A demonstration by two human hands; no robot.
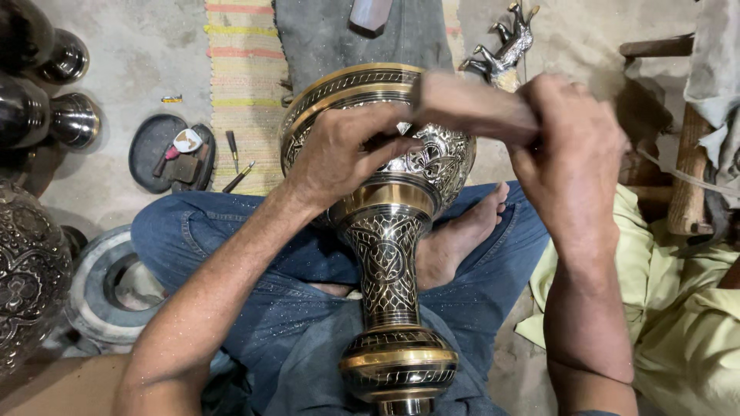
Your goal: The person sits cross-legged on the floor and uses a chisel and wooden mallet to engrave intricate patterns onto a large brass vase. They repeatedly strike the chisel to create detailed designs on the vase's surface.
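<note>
The engraved brass vase [389, 231] lies across my lap, bowl end away from me, foot end toward my waist, resting on my crossed legs in blue jeans [231, 246]. My left hand [339, 154] is clenched against the bowl's shoulder; it appears to pinch a small tool against the metal, though the tool itself is mostly hidden by my fingers. My right hand [570, 146] grips a wooden block [474, 108] held just above the left hand, motion-blurred.

Risks noted:
- The block is close over my left knuckles — a stroke off line would likely land on them rather than on the tool.
- The vase rests on cloth and thigh only — nothing clamps it. A hard blow could roll it and drag the tool across finished engraving.
- My bare foot [462, 231] lies just under the bowl, exposed if the piece slips.
- Loose punches [231, 150] lie on the floor near my knee, within kicking range.
</note>
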